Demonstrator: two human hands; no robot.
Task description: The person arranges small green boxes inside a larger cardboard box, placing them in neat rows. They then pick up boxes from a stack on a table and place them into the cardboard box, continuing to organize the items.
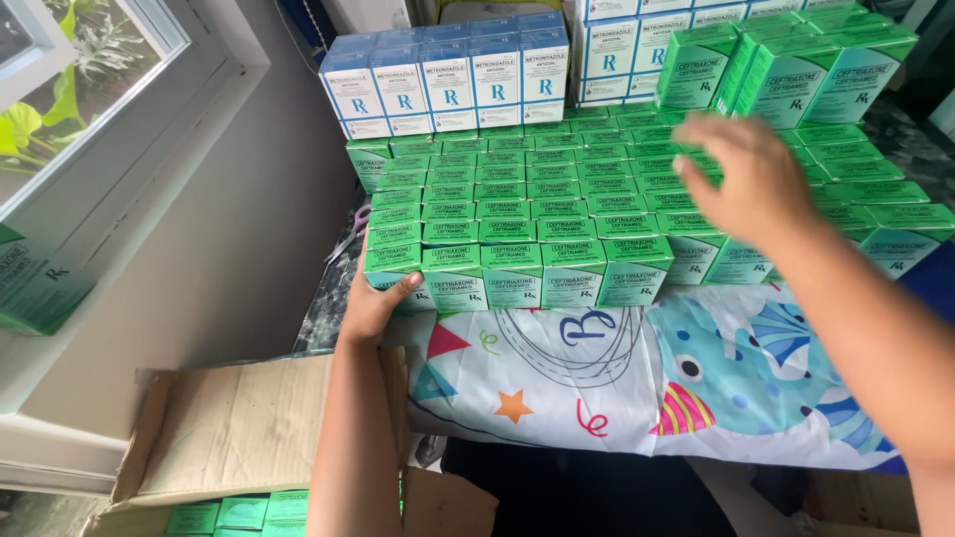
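Filling the patterned cloth-covered table, small green cardboard medicine boxes sit in eight rows; five blue-and-white cartons stand behind. Left hand presses flat against the corner box, right hand hovers spread.

Green medicine cartons are packed edge to edge in straight rows, forming a flat block on a patterned cloth, tops up and white-and-teal printed fronts facing the camera along the near row. The near-left corner carton has the left hand pressed flat against its outer side, thumb lying across its front face. The right hand hovers open, fingers spread and slightly blurred, just over the right part of the block, whether touching the cartons cannot be told.
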